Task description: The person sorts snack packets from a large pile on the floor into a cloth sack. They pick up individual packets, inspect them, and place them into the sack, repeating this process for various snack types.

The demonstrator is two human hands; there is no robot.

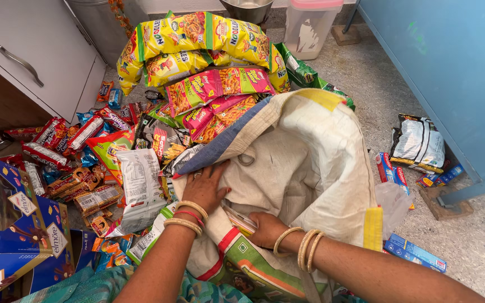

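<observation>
Two hands work the white sack (304,163): left hand (206,188) presses flat, fingers spread; right hand (266,229) reaches inside, grip hidden.

sack (304,163) centre | noodle packs (197,39) behind | snack packets (79,168) left | boxes (413,252) right

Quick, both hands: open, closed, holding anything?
Left hand: open, flat on the sack.
Right hand: inside the sack, grip cannot be told.

sack (304,163) – 1 | hands – 2 | bangles (305,248) – about 6 | blue boxes (414,252) – about 4
</observation>
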